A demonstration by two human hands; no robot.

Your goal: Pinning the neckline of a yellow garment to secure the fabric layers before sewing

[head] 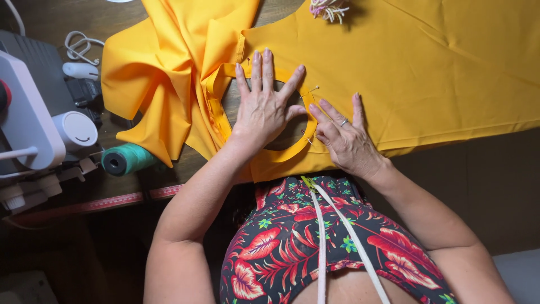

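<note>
Left hand [263, 107] and right hand [344, 135] flat, fingers spread – on yellow fabric [439, 67], pinned curved edge [306, 121] between

The fabric [427, 67] lies spread across the far and right part of the table [50, 22], bunched in folds at its left end; both hands rest flat on it at a round cut-out, the left hand [263, 110] just left of the right hand [344, 138]; a pin [310, 91] sits between them; a thread spool [125, 159] lies left of the fabric; a machine [25, 112] stands at the far left; a measuring tape [90, 205] runs along the near table edge.
</note>
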